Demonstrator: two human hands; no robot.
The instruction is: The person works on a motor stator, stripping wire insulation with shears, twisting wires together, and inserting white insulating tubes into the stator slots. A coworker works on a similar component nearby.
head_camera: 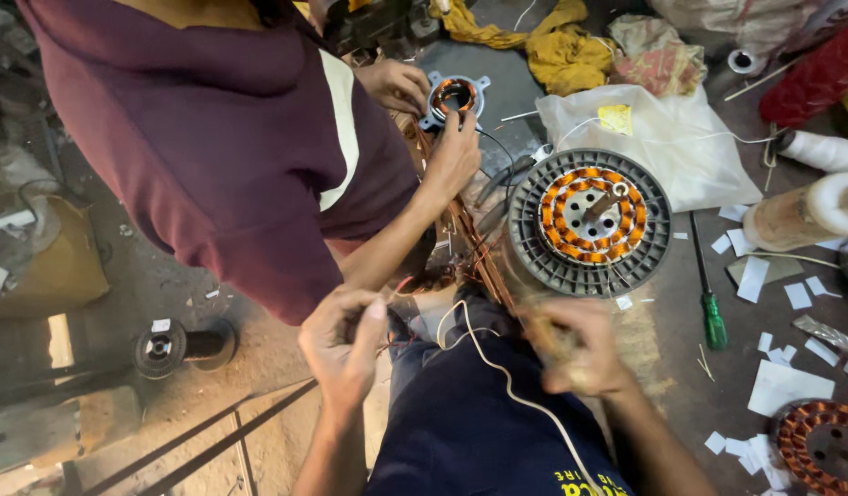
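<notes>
Co-worker in maroon shirt (213, 138), bent over small blue-framed copper coil (454, 95). Round grey ribbed stator with orange windings (590, 221), beside knees. Left hand (343, 347): fingers pinched on thin copper wire strands (470, 241). Right hand (571, 347): blurred, grip indeterminate. Step judged: wire handling; next calls for steady tension.

This is a motor-rewinding workshop, worked at floor level. A grey fan motor housing (589, 222) lies open with its ring of copper coils showing, and another wound stator (821, 443) sits at the corner. A green-handled screwdriver (709, 294), a black wire spool (179, 346), cut slips of white insulating paper (753, 277), rags (560, 48) and a dusty concrete floor (194, 285) complete it.
</notes>
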